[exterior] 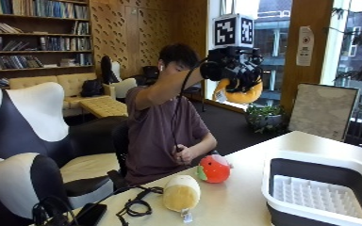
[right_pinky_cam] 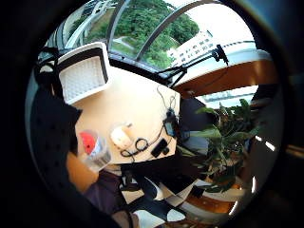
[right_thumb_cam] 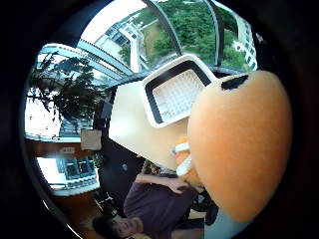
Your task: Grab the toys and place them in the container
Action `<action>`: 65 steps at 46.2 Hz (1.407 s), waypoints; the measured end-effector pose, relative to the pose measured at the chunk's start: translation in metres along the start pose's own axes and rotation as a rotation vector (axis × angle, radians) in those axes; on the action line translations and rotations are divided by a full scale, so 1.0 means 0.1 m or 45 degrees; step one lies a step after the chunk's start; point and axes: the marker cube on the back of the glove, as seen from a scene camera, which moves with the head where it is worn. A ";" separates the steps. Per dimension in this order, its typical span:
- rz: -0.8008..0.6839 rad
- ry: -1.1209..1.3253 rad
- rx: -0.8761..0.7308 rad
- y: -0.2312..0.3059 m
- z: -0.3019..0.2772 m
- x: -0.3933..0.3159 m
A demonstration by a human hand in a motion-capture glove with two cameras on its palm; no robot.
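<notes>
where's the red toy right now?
In the outside view the red toy sits on the table near the person, between the cream plush and the white-rimmed container.

The orange toy (exterior: 242,95) looks plush and matt; the yellow toy (exterior: 181,192) fuzzy cloth; the container (exterior: 322,188) smooth plastic; the counter (exterior: 243,197) pale smooth wood.

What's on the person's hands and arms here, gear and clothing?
The right hand wears a black glove with bulky black hardware mounted on it. A dark cable runs from it down along the raised arm. The left hand is bare. The person wears a short-sleeved purple T-shirt, so both forearms are uncovered.
</notes>
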 end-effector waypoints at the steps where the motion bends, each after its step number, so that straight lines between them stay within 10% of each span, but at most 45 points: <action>1: -0.005 0.002 0.005 -0.03 -0.04 -0.05; 16: -0.051 -0.101 0.048 -0.76 -0.05 -0.85; 31: 0.067 -0.044 -0.178 -1.65 1.43 -1.37; 39: -0.252 0.234 -0.326 -1.62 1.92 -1.39; 65: -0.083 0.078 -0.141 -0.04 0.17 -0.35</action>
